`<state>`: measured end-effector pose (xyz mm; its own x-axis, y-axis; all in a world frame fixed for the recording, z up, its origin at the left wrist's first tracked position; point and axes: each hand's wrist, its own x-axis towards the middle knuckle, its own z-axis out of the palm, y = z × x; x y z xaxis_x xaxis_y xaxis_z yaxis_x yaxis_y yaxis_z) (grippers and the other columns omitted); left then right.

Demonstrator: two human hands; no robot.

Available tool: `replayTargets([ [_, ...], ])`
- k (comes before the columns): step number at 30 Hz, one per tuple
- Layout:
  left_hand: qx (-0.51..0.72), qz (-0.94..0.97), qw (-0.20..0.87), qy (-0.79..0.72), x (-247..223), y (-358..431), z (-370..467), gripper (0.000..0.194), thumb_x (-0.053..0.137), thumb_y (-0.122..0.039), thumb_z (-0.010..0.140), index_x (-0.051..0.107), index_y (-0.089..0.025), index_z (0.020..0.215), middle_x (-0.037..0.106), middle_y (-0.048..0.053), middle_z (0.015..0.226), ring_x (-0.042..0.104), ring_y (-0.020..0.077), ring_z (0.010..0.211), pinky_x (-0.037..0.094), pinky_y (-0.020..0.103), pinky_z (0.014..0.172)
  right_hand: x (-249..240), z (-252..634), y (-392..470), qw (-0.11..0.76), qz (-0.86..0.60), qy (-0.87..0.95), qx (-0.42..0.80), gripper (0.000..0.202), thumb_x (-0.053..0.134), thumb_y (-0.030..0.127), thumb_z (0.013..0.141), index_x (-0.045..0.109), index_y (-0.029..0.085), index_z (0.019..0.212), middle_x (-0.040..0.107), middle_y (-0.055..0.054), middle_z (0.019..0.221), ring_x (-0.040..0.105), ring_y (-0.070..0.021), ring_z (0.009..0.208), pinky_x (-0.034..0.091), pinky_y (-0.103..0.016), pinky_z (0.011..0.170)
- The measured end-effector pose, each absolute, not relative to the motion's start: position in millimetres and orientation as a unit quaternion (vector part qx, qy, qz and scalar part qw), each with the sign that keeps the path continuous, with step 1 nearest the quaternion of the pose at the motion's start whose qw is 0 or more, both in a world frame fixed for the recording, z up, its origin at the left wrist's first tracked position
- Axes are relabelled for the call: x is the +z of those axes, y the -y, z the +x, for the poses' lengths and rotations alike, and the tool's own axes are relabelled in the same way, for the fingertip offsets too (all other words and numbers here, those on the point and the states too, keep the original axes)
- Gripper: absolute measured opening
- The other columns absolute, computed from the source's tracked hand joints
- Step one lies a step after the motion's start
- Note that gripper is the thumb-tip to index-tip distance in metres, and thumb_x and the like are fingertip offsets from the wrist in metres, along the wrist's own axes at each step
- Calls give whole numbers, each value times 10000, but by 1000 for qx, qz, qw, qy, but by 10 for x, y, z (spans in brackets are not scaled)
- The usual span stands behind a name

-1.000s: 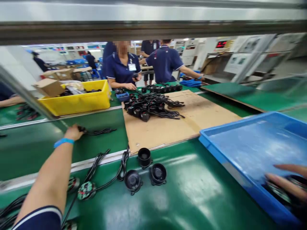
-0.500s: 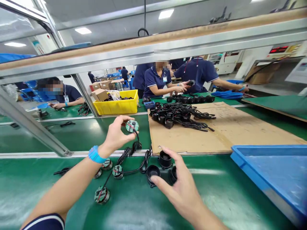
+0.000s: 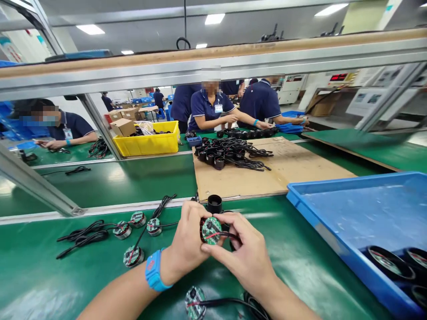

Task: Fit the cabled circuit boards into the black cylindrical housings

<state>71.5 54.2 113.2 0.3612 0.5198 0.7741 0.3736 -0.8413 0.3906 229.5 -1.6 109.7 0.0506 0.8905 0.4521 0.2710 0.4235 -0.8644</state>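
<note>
A round metal part with a green circuit board (image 3: 211, 231) on its face is held between both my hands, board side toward me. My left hand (image 3: 185, 238), with a blue wristband, grips its left side. The thumb and fingers of my right hand (image 3: 248, 251) close on its right edge, where red and black wires lead into a black cable. Just beyond the fingers stands a black round housing (image 3: 214, 203). Other housings there are mostly hidden by my hands. Below, near the front edge, lies another circuit-board part (image 3: 195, 302) with its cable.
Several circuit-board parts (image 3: 133, 256) with coiled cables (image 3: 86, 233) lie to the left. A blue tray (image 3: 333, 222) on the right holds black housings (image 3: 388, 262). Cardboard (image 3: 276, 164) behind carries a heap of cabled housings (image 3: 230, 151). A yellow bin (image 3: 147, 144) and co-workers are farther back.
My left hand has come down and right with the circuit-board part. My right hand, open over the housings before, now grips it too. The view has shifted, showing more of the blue tray.
</note>
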Motion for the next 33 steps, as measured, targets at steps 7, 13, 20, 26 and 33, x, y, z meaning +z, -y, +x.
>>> replayTargets([
  [7, 486, 815, 208, -235, 922, -260, 770, 509, 722, -160, 819, 461, -194, 1255, 501, 86, 1153, 536, 224, 1059, 514, 346, 885, 1041, 2399, 182, 568, -431, 690, 125, 395, 812, 309, 724, 646, 209, 1068, 687, -62, 1018, 697, -211, 896, 607, -321, 770],
  [13, 516, 804, 180, -232, 854, -139, 792, 455, 810, -234, 814, 484, -202, 1130, 530, 38, 1043, 570, 173, 933, 512, 272, 763, 988, 2405, 267, 557, -411, 718, 78, 427, 770, 421, 784, 618, 200, 1117, 722, -81, 1028, 721, -227, 943, 595, -341, 780],
  [20, 503, 810, 190, -233, 776, -117, 777, 461, 819, -327, 820, 475, -203, 1100, 560, 25, 962, 535, 167, 829, 469, 273, 679, 955, 2413, 261, 547, -397, 737, -11, 462, 809, 429, 741, 579, 197, 1067, 772, -77, 932, 765, -241, 850, 579, -350, 725],
  [26, 484, 816, 225, -223, 711, -106, 782, 520, 808, -344, 827, 463, -214, 1194, 539, 24, 932, 514, 182, 789, 461, 291, 656, 929, 2382, 252, 561, -401, 724, -19, 350, 769, 374, 732, 606, 210, 995, 766, -64, 870, 759, -233, 759, 596, -334, 630],
  [33, 360, 827, 236, -363, 605, -427, 351, 1340, 931, -569, 602, 80, -298, 1600, 427, 185, 1466, 493, 385, 1317, 466, 600, 1073, 1105, 3137, 391, 488, -517, 700, -72, 418, 829, 373, 774, 665, 242, 1135, 758, -77, 993, 742, -255, 834, 622, -384, 730],
])
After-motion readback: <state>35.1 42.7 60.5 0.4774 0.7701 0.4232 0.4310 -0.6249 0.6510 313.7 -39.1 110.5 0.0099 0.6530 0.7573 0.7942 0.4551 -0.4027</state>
